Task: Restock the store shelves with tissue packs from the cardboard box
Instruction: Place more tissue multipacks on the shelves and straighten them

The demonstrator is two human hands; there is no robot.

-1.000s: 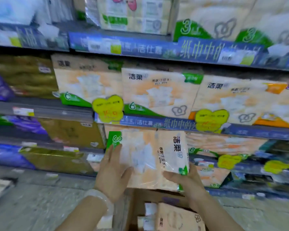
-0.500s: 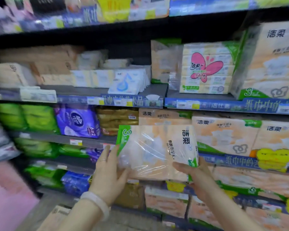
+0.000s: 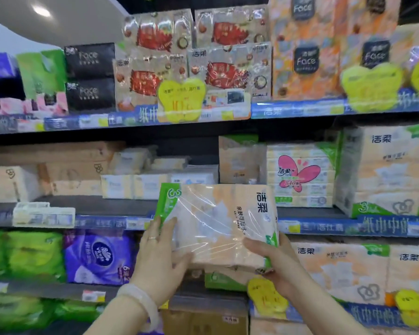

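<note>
Both hands hold one peach-and-white, plastic-wrapped tissue pack with green corners (image 3: 218, 223) up in front of the shelving. The left hand (image 3: 161, 259) grips the pack's lower left side, thumb laid across the front film and the fingers reaching behind; a thin ring sits on one finger and a pale, milky bangle (image 3: 143, 303) circles the wrist. The right hand (image 3: 273, 264) cups the lower right corner from beneath, thumb stretched over the front face and fingers curled under the bottom edge. The pack is tilted slightly, its printed characters running down the right side, and it hangs in the air just before the blue-edged middle shelf (image 3: 324, 226), overlapping the shelf lip. Behind it on that shelf lie small pale stacked tissue packets (image 3: 136, 184), with a white stacked bundle printed with a pink butterfly (image 3: 300, 175) to the right and a large peach multipack (image 3: 385, 170) beyond that. Below left stands a purple wrapped tissue bundle (image 3: 97, 257) beside green wrapped bundles (image 3: 27, 255). The upper shelf carries black boxed tissues (image 3: 90, 76), red-patterned packs (image 3: 191, 59) and a yellow-green price tag (image 3: 182, 100).
</note>
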